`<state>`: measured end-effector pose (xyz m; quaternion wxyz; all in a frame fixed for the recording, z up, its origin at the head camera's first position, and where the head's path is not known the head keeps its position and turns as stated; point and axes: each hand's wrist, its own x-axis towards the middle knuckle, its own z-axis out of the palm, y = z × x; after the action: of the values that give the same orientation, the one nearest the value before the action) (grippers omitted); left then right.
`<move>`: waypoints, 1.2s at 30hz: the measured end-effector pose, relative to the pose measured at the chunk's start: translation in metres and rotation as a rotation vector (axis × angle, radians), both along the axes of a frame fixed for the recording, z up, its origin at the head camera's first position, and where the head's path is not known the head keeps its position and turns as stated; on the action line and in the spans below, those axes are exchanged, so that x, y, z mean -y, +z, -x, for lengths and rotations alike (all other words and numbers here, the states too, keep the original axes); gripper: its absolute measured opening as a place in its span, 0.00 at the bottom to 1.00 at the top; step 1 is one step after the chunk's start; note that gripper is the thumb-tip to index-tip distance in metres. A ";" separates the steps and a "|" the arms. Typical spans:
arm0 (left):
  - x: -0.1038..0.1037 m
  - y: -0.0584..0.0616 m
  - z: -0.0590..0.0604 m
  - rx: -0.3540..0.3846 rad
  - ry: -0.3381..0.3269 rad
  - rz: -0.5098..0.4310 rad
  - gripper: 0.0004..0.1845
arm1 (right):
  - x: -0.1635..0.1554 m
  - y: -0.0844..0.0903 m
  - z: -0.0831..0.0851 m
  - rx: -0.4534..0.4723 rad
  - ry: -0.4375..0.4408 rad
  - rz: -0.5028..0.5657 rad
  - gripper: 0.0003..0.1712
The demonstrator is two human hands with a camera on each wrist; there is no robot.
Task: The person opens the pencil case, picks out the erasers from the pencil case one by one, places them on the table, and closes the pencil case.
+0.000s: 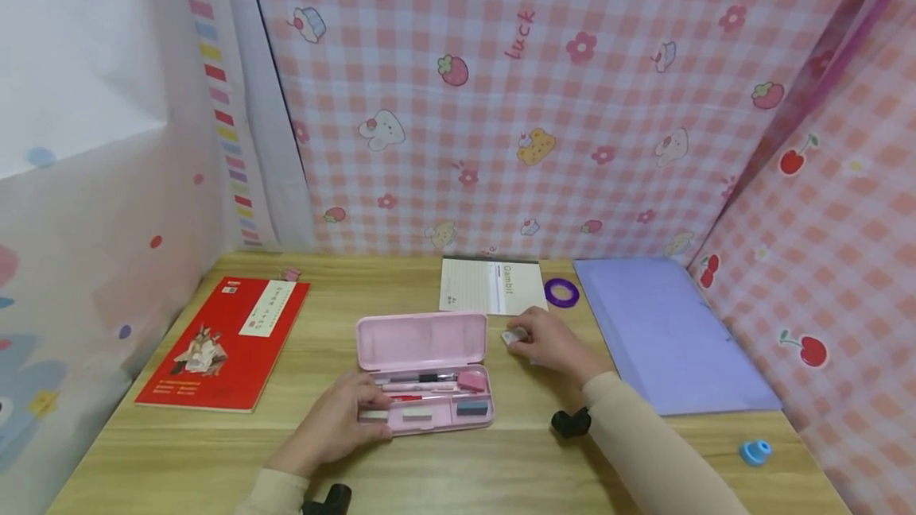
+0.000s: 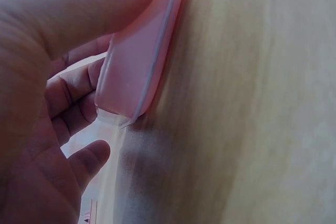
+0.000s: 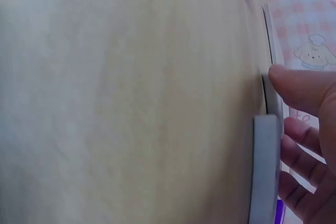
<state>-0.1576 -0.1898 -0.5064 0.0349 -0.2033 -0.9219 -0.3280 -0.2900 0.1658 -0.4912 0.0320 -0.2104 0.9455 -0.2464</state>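
Left hand (image 1: 336, 420) grips the near-left corner of the open pink case (image 1: 429, 376): thumb along the outer wall, fingers curled round the edge (the left wrist view shows this plainly). The case sits mid-table (image 1: 501, 467), lid (image 1: 422, 340) stood back, tray holding pens (image 1: 418, 378), a pink eraser (image 1: 471, 381) and a grey block (image 1: 472, 408).

Right hand (image 1: 547, 344) is just right of the lid, fingers curled and pinching a small pale grey eraser (image 1: 514, 336) against the tabletop. In the right wrist view the eraser (image 3: 265, 166) stands on edge between thumb and fingers; how firm the pinch is I can't tell.

Risks as I read them:
- Eraser is held by its thin edges only. If the pinch is shallow, it can rotate or pop out on lift and skid towards the notepad (image 1: 492, 286) or tape ring (image 1: 561, 292).
- Lid is upright and near the right hand. A knuckle catching it on the way across could knock the lid shut or shove the case, even with the left hand bracing one corner only.
- Tray looks nearly full. Free slot isn't obvious from the head view, so the eraser may land on the pens and sit proud (lid then won't close).
- Left fingers reach over the tray edge, partly covering the front compartments.

Red book (image 1: 225, 342) and purple folder (image 1: 669, 336) are well apart, no concern.
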 end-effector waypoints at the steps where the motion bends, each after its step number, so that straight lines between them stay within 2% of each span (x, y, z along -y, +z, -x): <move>1: 0.000 0.000 0.000 -0.003 0.000 0.000 0.16 | 0.001 -0.001 -0.001 -0.005 -0.009 -0.008 0.17; 8: 0.000 0.001 0.000 -0.022 -0.008 -0.004 0.16 | 0.005 -0.004 -0.004 -0.062 -0.050 -0.047 0.13; 16: 0.001 0.001 0.001 -0.022 -0.012 0.000 0.16 | 0.006 -0.008 -0.005 -0.109 -0.062 -0.053 0.13; 20: 0.001 0.000 0.001 -0.010 -0.009 0.004 0.16 | 0.006 -0.008 -0.005 -0.112 -0.051 -0.045 0.14; 24: 0.001 0.000 0.001 -0.005 -0.006 0.010 0.16 | 0.003 -0.005 -0.010 -0.104 -0.056 0.013 0.18; 27: 0.001 0.001 0.000 -0.004 -0.005 0.012 0.16 | 0.001 0.000 -0.018 -0.114 -0.075 0.080 0.20; 30: 0.002 0.002 0.000 -0.004 -0.001 0.015 0.16 | 0.004 0.008 -0.031 -0.131 -0.058 0.134 0.17; 36: 0.001 0.001 0.000 0.002 0.004 0.013 0.16 | 0.019 0.017 -0.066 -0.165 0.053 0.098 0.16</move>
<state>-0.1574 -0.1911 -0.5055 0.0335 -0.2012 -0.9245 -0.3219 -0.2240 0.1466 -0.4743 -0.0500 -0.2562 0.9259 -0.2731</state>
